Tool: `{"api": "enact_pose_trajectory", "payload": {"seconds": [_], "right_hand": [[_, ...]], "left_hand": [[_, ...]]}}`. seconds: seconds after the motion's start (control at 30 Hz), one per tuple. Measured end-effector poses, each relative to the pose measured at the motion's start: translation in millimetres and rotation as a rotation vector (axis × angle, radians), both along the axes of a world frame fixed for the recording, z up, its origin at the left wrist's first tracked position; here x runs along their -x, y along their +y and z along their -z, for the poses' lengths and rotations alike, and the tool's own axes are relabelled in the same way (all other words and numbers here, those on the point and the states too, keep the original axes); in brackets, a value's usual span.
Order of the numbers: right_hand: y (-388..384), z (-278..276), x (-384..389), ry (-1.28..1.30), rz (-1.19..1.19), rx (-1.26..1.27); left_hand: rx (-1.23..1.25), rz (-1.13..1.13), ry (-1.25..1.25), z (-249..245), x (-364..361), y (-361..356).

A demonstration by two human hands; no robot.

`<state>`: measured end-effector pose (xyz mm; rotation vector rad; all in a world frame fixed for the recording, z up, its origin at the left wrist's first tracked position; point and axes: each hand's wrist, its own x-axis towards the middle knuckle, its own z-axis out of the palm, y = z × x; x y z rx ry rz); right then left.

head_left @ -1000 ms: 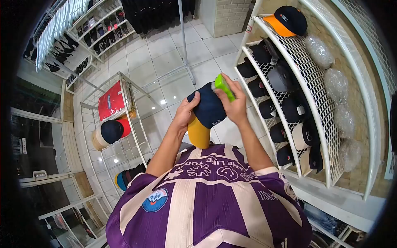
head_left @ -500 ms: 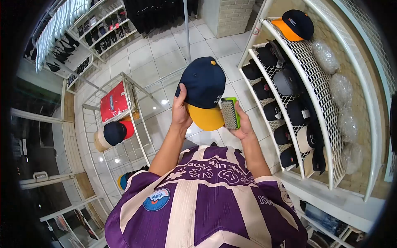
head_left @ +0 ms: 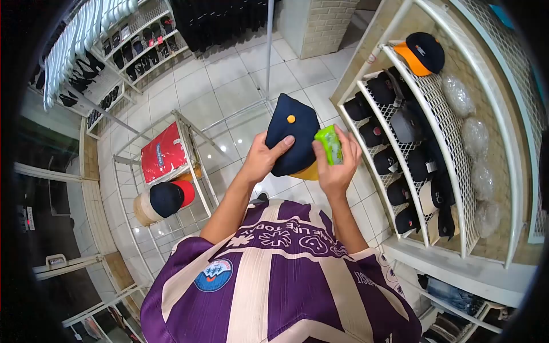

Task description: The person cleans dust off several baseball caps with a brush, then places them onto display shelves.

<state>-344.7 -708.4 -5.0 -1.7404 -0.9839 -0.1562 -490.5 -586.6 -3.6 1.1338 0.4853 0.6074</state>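
A navy baseball cap with a yellow button and yellow brim is held out in front of my chest. My left hand grips its left side, thumb lying across the navy crown. The crown faces up toward me, and only a strip of the brim shows at the bottom. In my right hand, thumb and fingers close round a small bright green brush, its green back toward me. The brush is right at the cap's right side, and its bristles are hidden in this view.
To the right, a white mesh rack bears rows of caps, an orange-brimmed cap and clear plastic cap forms. At left, a metal frame stand carries a red packaged shirt and stacked caps. Hangers fill the upper left.
The cap has tipped, so its top and button face me and less brim shows. The brush has turned from bristles visible to its green back. My left thumb has moved onto the crown.
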Motion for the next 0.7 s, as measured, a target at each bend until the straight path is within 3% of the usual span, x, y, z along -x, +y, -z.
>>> {"api": "enact_pose_trajectory", "payload": {"seconds": [0.03,0.07,0.17,0.23,0.3,0.37,0.43,0.5,0.57,0.63,0.7], "right_hand": [[3.0,-6.6,15.1,-0.227,-0.006,-0.019],[5.3,-0.8,26.9,0.079,-0.113,-0.075],[25.5,19.3,15.2,0.213,-0.095,0.0],[32.6,23.9,21.0,0.247,-0.038,-0.012],[29.5,12.9,35.8,0.097,-0.081,-0.188],[32.4,-0.2,58.8,-0.117,-0.198,-0.104],[46.5,12.0,55.9,-0.136,-0.104,-0.096],[64.2,25.9,36.7,0.187,-0.009,0.041],[62.8,24.8,37.8,0.1,0.049,0.037],[59.9,-7.0,61.7,-0.118,-0.179,-0.107],[65.5,-4.0,67.8,-0.128,-0.286,-0.07]], "left_hand": [[0.011,-0.007,0.002,1.4,6.5,7.2],[0.052,0.003,-0.044,2.0,11.1,14.5],[0.107,0.051,-0.079,3.6,27.7,25.9],[-0.047,0.156,0.004,3.9,34.8,33.3],[-0.075,0.126,0.002,2.6,36.9,41.9],[0.002,0.189,0.023,13.7,44.4,44.6],[-0.034,0.228,-0.04,20.5,47.2,48.3],[0.025,0.251,0.116,15.7,52.8,58.5],[0.048,0.252,0.1,16.8,56.3,62.3],[0.083,0.158,0.053,25.8,57.1,61.7],[0.066,0.209,-0.026,34.9,62.1,65.2]]}}
